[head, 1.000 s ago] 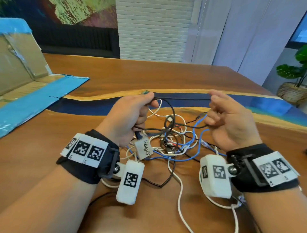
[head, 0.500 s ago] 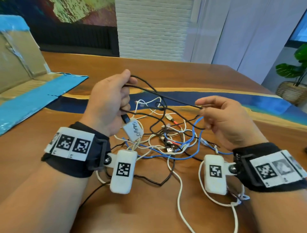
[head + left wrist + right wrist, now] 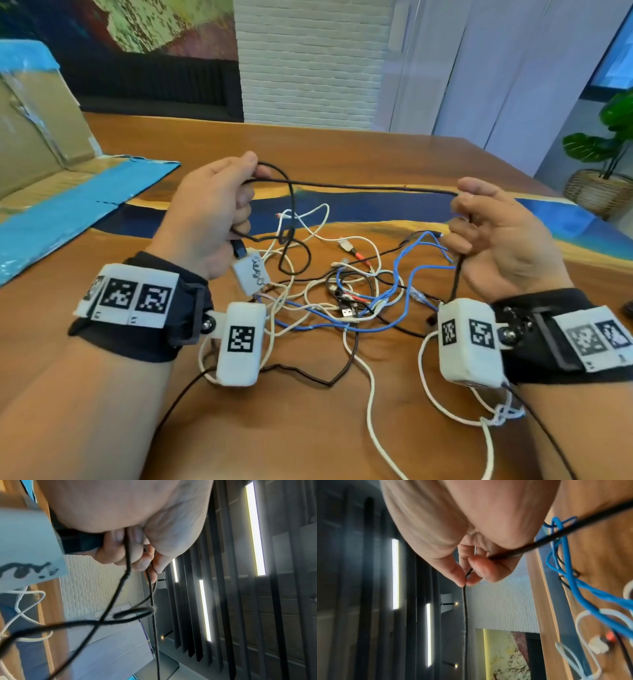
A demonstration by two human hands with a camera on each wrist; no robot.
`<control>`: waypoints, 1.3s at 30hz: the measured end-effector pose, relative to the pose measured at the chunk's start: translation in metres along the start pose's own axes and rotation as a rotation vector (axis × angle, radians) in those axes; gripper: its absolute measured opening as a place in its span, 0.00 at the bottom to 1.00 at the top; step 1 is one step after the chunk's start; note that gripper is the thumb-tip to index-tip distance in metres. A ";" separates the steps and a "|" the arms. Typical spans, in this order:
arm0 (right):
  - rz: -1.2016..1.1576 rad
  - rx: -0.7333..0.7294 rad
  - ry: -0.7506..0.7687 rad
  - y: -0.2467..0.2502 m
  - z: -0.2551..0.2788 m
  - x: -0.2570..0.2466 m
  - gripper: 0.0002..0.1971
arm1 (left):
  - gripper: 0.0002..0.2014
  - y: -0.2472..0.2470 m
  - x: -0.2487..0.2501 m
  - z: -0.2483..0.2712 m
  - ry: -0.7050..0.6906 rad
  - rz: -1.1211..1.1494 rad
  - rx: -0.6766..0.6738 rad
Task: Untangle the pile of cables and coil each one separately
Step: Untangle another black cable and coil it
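Head view looks forward and down from above onto the brown wooden desk (image 3: pixel 342 428). Left wrist view sits very close under the left hand (image 3: pixel 137 513), facing along its fingers. Right wrist view does likewise under the right hand (image 3: pixel 471 520). All three share the thin black cable (image 3: pixel 359 186) (image 3: pixel 126 555) (image 3: pixel 465 608).

white tag (image 3: pixel 251 275) scrawl unreadable (marker codes only)

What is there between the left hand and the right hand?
A taut stretch of black cable spans from left hand to right hand, above the cable pile; head view.
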State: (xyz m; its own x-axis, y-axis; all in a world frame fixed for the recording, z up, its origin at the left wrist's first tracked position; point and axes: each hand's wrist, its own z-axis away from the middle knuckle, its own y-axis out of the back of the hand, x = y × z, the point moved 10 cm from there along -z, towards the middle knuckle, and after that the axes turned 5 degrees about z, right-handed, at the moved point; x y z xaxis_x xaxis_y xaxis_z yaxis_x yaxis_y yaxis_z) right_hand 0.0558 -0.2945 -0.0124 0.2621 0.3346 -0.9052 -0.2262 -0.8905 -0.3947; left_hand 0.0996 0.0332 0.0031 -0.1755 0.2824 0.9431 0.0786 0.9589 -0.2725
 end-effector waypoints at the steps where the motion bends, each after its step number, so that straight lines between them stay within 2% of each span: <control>1: 0.043 0.016 0.031 0.003 -0.001 -0.003 0.11 | 0.15 0.000 0.000 0.000 0.001 0.006 -0.001; 5: 0.289 0.034 0.161 0.000 -0.001 -0.009 0.14 | 0.15 -0.018 -0.004 0.008 0.013 -0.030 -0.064; 8: 0.448 0.012 0.275 -0.015 0.009 -0.018 0.20 | 0.16 -0.025 -0.003 0.012 -0.013 -0.155 -0.039; 11: 0.552 -0.034 0.253 -0.025 0.012 -0.014 0.23 | 0.14 -0.018 0.000 0.014 -0.033 -0.175 0.023; 13: 0.460 -0.066 0.220 -0.022 0.010 -0.010 0.22 | 0.14 -0.014 0.000 0.014 -0.036 -0.163 0.051; 16: 0.160 -0.181 0.079 -0.030 0.014 -0.005 0.19 | 0.14 -0.008 0.002 0.014 -0.045 -0.109 0.098; 18: 0.192 -0.228 0.073 -0.036 0.017 -0.008 0.15 | 0.14 -0.004 0.002 0.013 -0.053 -0.063 0.122; 20: 0.223 -0.166 0.133 -0.028 0.012 -0.013 0.11 | 0.14 0.003 0.002 0.012 -0.063 -0.018 0.163; 24: 0.192 0.263 0.127 0.040 -0.007 -0.022 0.10 | 0.14 0.023 0.007 0.007 -0.088 0.049 0.270; 25: 0.232 0.326 0.125 0.054 -0.010 -0.024 0.09 | 0.14 0.025 0.007 0.006 -0.088 0.057 0.270; 27: 0.485 0.352 0.137 0.065 -0.014 -0.030 0.13 | 0.14 0.018 0.006 0.004 -0.074 0.076 0.198; 29: 0.767 0.284 0.178 0.052 -0.012 -0.035 0.18 | 0.13 -0.003 0.004 0.007 -0.046 0.060 0.066; 31: 0.869 0.241 0.285 0.030 -0.002 -0.043 0.20 | 0.13 -0.027 -0.001 0.014 -0.011 -0.006 -0.076; 33: 0.752 0.157 0.414 -0.003 0.015 -0.051 0.19 | 0.14 -0.046 -0.005 0.023 0.017 -0.086 -0.214; 35: 0.575 -0.057 0.463 -0.041 0.030 -0.043 0.18 | 0.14 -0.061 -0.010 0.031 0.025 -0.145 -0.331; 37: 0.549 -0.305 0.415 -0.075 0.042 -0.022 0.22 | 0.14 -0.073 -0.014 0.038 0.014 -0.161 -0.423; 39: 0.580 -0.456 0.255 -0.091 0.049 0.006 0.24 | 0.14 -0.080 -0.015 0.041 0.003 -0.154 -0.456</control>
State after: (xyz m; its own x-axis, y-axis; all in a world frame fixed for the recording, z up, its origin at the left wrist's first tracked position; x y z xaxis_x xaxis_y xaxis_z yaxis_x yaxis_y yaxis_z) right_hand 0.0324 -0.1961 0.0109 0.4402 -0.2550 -0.8609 0.0005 -0.9588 0.2842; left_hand 0.0560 -0.0467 0.0028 -0.2156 0.1375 0.9668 0.4747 0.8799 -0.0193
